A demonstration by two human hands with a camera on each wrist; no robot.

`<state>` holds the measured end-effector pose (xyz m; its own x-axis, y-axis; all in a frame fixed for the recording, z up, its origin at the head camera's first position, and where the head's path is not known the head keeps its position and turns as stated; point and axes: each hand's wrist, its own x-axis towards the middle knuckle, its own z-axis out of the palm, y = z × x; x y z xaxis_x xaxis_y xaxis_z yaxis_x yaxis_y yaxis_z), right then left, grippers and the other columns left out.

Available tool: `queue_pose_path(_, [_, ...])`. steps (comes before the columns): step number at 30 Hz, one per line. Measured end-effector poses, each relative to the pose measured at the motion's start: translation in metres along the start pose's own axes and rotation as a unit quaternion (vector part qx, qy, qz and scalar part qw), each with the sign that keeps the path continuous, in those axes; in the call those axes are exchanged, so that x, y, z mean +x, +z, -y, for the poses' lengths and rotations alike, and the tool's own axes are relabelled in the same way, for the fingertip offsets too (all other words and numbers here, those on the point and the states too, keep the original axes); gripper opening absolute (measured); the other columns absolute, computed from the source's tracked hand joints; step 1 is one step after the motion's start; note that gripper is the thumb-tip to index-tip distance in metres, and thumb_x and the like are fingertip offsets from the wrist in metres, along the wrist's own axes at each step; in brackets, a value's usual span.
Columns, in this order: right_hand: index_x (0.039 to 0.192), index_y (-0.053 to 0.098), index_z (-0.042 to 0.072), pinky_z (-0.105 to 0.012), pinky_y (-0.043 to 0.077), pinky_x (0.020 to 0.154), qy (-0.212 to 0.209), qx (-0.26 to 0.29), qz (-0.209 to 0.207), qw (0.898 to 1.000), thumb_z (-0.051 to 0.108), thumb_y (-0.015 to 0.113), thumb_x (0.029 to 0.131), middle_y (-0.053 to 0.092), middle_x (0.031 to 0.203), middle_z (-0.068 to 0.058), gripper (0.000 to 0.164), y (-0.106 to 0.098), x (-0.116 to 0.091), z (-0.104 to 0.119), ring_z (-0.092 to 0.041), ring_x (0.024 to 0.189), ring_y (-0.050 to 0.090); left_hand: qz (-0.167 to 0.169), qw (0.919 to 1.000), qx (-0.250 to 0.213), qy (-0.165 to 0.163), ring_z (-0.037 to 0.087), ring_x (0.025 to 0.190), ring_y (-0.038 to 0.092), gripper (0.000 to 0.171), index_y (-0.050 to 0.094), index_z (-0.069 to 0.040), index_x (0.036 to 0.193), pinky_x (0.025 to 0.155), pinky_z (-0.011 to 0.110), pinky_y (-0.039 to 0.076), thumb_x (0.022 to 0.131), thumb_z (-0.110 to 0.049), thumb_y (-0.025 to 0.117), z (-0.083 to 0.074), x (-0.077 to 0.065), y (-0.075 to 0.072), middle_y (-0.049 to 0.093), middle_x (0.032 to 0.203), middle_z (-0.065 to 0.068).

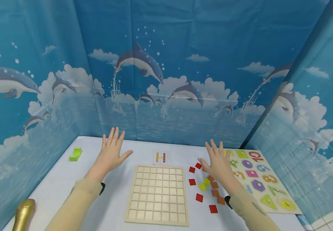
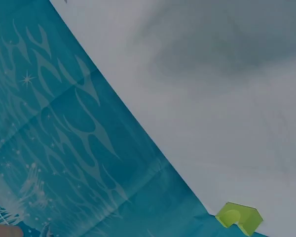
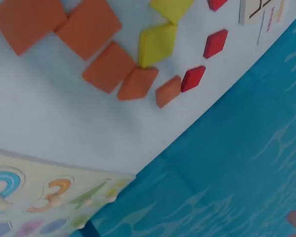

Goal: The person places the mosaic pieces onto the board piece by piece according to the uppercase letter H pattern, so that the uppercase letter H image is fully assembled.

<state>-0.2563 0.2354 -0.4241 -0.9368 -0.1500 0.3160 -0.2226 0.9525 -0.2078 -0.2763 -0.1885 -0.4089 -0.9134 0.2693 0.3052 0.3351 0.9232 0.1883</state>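
Both hands are held out over the table with fingers spread, and neither holds anything. My left hand (image 1: 112, 154) is to the left of a wooden grid board (image 1: 157, 194) whose squares are bare. My right hand (image 1: 219, 162) hovers above loose square tiles and overlaps the edge of a number puzzle board (image 1: 265, 181) in the head view. Red tiles (image 1: 199, 197), orange tiles (image 1: 215, 193) and yellow tiles (image 1: 203, 187) lie scattered right of the grid. In the right wrist view, an orange tile (image 3: 109, 66) lies beside a yellow tile (image 3: 158, 44). Behind the grid is a small pattern card (image 1: 162, 158).
A green block (image 1: 75, 154) stands at the table's back left. A gold rounded object (image 1: 24, 215) is at the front left edge. Blue dolphin-print curtains (image 1: 166, 125) hang close behind and along both sides of the white-covered table (image 1: 111, 205).
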Motion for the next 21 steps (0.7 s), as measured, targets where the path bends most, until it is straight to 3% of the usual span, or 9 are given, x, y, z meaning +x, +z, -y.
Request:
queue_pose_path(10, [0.149, 0.042, 0.006, -0.080, 0.012, 0.109, -0.033, 0.032, 0.008, 0.999, 0.035, 0.071, 0.090, 0.032, 0.158, -0.020, 0.072, 0.007, -0.045, 0.001, -0.053, 0.146, 0.017, -0.028, 0.9972, 0.008, 0.069, 0.043, 0.150, 0.016, 0.083, 0.031, -0.004, 0.153, 0.117, 0.068, 0.018, 0.091, -0.049, 0.065, -0.009, -0.043, 0.022, 0.019, 0.162, 0.023])
queue_pose_path(15, [0.147, 0.045, 0.007, -0.080, 0.014, 0.108, -0.020, 0.055, 0.026, 0.998, 0.032, 0.072, 0.089, 0.037, 0.156, -0.018, 0.069, 0.013, -0.066, -0.004, -0.052, 0.144, 0.024, -0.029, 0.9958, 0.000, 0.086, 0.041, 0.148, 0.025, 0.077, 0.041, -0.005, 0.149, 0.116, 0.065, 0.025, 0.090, -0.047, 0.068, -0.012, -0.064, 0.036, 0.029, 0.159, 0.022])
queue_pose_path(21, [0.143, 0.049, 0.008, -0.079, 0.022, 0.106, -0.003, 0.068, 0.028, 0.997, 0.028, 0.076, 0.086, 0.048, 0.148, -0.017, 0.066, 0.021, -0.085, -0.009, -0.049, 0.141, 0.034, -0.027, 0.9949, -0.010, 0.097, 0.042, 0.144, 0.032, 0.073, 0.046, -0.004, 0.145, 0.114, 0.065, 0.030, 0.088, -0.041, 0.072, -0.009, -0.083, 0.043, 0.036, 0.156, 0.023])
